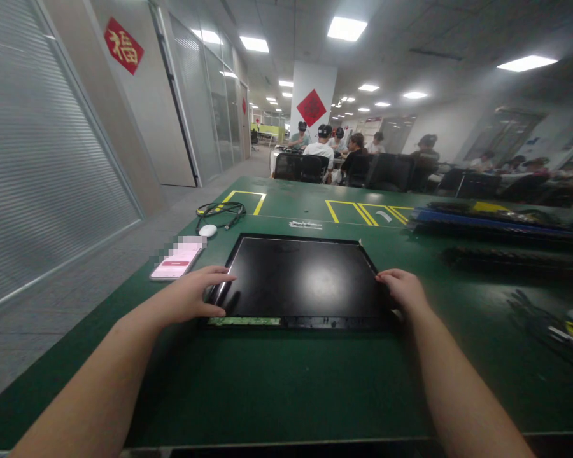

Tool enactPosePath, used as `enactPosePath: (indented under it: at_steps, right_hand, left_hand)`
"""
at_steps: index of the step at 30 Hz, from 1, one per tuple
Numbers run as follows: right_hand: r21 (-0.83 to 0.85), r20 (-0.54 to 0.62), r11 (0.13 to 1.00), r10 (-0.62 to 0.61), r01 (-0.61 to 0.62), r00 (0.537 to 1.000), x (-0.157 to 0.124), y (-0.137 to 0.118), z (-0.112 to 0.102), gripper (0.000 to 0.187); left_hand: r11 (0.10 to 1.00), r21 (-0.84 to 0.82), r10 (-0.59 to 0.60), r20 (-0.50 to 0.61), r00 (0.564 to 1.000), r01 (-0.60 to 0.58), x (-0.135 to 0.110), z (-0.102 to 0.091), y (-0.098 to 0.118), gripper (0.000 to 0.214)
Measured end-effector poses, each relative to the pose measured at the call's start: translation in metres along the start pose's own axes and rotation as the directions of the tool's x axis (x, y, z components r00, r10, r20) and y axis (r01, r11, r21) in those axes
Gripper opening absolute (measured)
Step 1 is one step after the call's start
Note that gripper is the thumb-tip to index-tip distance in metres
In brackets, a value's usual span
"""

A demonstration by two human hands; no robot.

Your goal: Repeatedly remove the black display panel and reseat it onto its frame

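Note:
A black LCD display panel [286, 273] lies screen side up on the green table in front of me, with a strip of green circuit board [243, 321] along its near edge. At its left edge is my left hand [191, 296], thumb and fingers spread apart, the tips reaching over the border of the panel. My right hand [403, 289] pinches the panel's right edge, fingertips on top and the rest of the grip partly hidden under the hand.
Left of the panel are a phone [177, 259], a white oval object [207, 230] and a coiled black cable [219, 213]. Dark parts with a blue edge [487, 222] lie on the right, near tangled cables [549, 327]. People [319, 149] sit farther back.

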State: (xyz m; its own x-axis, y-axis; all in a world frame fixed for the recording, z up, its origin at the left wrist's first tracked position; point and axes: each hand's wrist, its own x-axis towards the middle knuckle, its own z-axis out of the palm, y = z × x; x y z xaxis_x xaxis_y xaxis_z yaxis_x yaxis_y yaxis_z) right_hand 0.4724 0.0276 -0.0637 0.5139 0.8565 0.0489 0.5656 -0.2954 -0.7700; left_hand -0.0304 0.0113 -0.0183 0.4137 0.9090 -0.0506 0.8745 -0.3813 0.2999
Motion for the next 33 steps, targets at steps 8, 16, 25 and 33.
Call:
enactPosePath:
  at_steps: [8,16,25,33]
  right_hand:
    - [-0.010,0.008,1.000,-0.010,0.010,1.000,0.003,0.004,0.001,0.026]
    - [-0.021,0.010,1.000,-0.017,0.018,1.000,0.002,0.002,-0.001,0.025]
    - [-0.016,0.004,1.000,-0.017,0.017,1.000,0.004,0.006,0.001,0.025]
    - [-0.030,0.008,0.999,-0.020,0.020,1.000,0.003,0.004,0.001,0.026]
  left_hand:
    - [0.998,0.019,0.061,0.025,0.998,-0.061,0.001,-0.005,0.006,0.065]
    - [0.990,0.102,0.092,0.054,0.994,-0.097,-0.002,-0.010,0.016,0.051]
    - [0.990,0.079,0.115,0.020,0.993,-0.116,-0.003,-0.009,0.016,0.044]
    - [0.986,0.083,0.142,0.048,0.989,-0.145,-0.001,-0.007,0.012,0.034]
